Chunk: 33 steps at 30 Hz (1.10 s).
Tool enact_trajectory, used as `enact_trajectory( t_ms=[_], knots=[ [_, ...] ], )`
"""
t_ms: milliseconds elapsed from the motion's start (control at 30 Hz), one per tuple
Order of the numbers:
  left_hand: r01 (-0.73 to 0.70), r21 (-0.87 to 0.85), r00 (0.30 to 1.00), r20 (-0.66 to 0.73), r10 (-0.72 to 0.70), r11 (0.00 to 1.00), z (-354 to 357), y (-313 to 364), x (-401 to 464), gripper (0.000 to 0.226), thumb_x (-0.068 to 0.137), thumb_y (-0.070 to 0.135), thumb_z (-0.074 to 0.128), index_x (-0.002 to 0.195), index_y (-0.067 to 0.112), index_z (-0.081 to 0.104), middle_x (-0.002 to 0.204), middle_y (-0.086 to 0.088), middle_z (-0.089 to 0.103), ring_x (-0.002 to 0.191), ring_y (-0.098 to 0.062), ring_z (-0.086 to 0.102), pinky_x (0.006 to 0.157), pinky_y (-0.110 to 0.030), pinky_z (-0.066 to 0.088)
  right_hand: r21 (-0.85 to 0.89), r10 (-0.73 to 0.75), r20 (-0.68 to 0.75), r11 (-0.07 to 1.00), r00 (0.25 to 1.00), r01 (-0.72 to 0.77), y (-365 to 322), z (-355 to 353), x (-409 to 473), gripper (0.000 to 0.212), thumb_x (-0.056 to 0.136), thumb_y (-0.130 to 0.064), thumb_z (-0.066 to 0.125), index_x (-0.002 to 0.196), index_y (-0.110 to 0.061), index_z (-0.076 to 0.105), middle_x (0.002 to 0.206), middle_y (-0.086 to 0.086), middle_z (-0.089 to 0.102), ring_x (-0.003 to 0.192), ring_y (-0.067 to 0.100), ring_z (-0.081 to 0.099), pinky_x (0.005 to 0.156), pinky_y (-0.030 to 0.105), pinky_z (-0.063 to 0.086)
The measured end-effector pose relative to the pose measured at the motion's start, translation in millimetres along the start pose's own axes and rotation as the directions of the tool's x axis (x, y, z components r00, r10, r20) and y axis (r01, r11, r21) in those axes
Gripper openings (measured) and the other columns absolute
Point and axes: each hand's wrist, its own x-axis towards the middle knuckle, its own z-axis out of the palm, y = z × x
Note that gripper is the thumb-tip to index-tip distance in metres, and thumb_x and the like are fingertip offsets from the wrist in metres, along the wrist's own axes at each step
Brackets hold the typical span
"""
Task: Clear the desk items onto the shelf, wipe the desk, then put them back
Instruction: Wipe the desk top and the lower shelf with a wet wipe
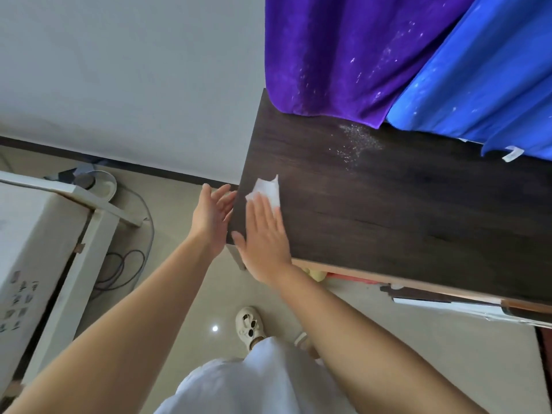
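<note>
the right hand lies flat, fingers spread, pressing a white tissue onto the dark tabletop (near its left edge). the left hand is open and empty, cupped just beside that edge.

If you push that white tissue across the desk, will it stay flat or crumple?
It will probably crumple: the tissue looks thin and floppy, with one corner already curled up. It seems very light, so it likely slides only while the right hand presses it flat on the desk. It may snag slightly on the gritty crumbs.
</note>
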Motion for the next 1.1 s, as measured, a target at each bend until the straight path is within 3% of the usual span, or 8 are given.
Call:
enact_trajectory(
  t_ms=[167,300,400,500,700,867,1000,1100],
  knots=[
    [-0.014,0.124,0.995,-0.096,0.026,0.992,16,3,4,0.041,0.098,0.033,0.025,0.11,0.012,0.058,0.103,-0.002,0.064,0.089,-0.01,0.059,0.075,-0.027,0.044,-0.089,-0.288,0.084,0.951,0.954,0.295,58,-7,-21,0.061,0.093,-0.044,0.025,0.138,-0.004,0.037,0.147,0.011,0.039,0.138,0.022,0.032,0.112,0.037,0.016],
    [-0.073,0.566,0.944,-0.226,0.239,0.821,45,-8,14,0.036,0.094,0.027,0.026,0.109,0.01,0.054,0.11,-0.006,0.058,0.103,-0.025,0.052,0.082,-0.035,0.039,-0.06,0.249,-0.018,0.966,0.968,-0.25,184,-28,-48,0.068,0.092,-0.046,0.014,0.144,-0.001,0.023,0.153,0.017,0.024,0.143,0.027,0.017,0.118,0.041,0.012],
    [-0.078,0.893,0.88,-0.148,0.452,0.443,54,-28,20,0.04,0.096,0.029,0.03,0.129,0.009,0.041,0.129,-0.012,0.048,0.12,-0.03,0.041,0.091,-0.043,0.036,0.057,0.719,-0.052,0.696,0.694,-0.716,246,-54,-42,0.063,0.098,-0.04,0.018,0.145,0.001,0.011,0.156,0.02,0.011,0.145,0.029,0.008,0.118,0.046,0.007],
    [-0.082,0.962,0.834,-0.077,0.546,0.262,57,-37,24,0.044,0.096,0.028,0.033,0.132,0.004,0.036,0.13,-0.015,0.047,0.121,-0.033,0.039,0.092,-0.045,0.036,0.126,0.851,-0.013,0.522,0.525,-0.843,237,-65,11,0.065,0.098,-0.038,0.025,0.144,0.004,0.008,0.155,0.022,0.007,0.145,0.031,0.002,0.117,0.046,0.001],
    [-0.013,0.975,0.833,-0.114,0.542,0.224,61,-36,30,0.042,0.096,0.029,0.03,0.13,0.006,0.038,0.126,-0.014,0.05,0.117,-0.033,0.043,0.086,-0.045,0.038,0.026,0.208,0.018,0.978,0.978,-0.208,108,-36,101,0.065,0.098,-0.038,0.028,0.145,0.002,0.006,0.156,0.021,0.005,0.145,0.03,-0.002,0.118,0.042,-0.005],
    [0.0,0.975,0.827,-0.125,0.548,0.223,61,-37,29,0.041,0.096,0.027,0.032,0.129,0.004,0.039,0.125,-0.015,0.052,0.114,-0.034,0.044,0.084,-0.046,0.04,-0.005,-0.288,0.174,0.956,0.942,0.294,134,-44,70,0.066,0.095,-0.045,0.015,0.147,-0.005,0.005,0.157,0.013,0.002,0.145,0.02,-0.006,0.116,0.029,-0.012],
    [-0.004,0.975,0.826,-0.123,0.55,0.223,62,-36,28,0.04,0.095,0.027,0.034,0.127,0.003,0.041,0.123,-0.017,0.052,0.113,-0.035,0.046,0.083,-0.047,0.041,-0.041,0.191,0.021,0.981,0.981,-0.19,245,-55,32,0.07,0.091,-0.044,0.015,0.142,0.004,0.021,0.152,0.024,0.021,0.143,0.034,0.015,0.119,0.04,0.007],
    [0.016,0.975,0.832,-0.137,0.538,0.224,63,-36,29,0.039,0.095,0.027,0.035,0.126,0.003,0.042,0.122,-0.017,0.053,0.11,-0.036,0.047,0.081,-0.046,0.041,0.014,0.608,-0.008,0.794,0.794,-0.608,284,-73,48,0.063,0.098,-0.037,0.02,0.143,0.005,0.01,0.154,0.025,0.011,0.145,0.033,0.008,0.119,0.045,0.007]
  ],
)
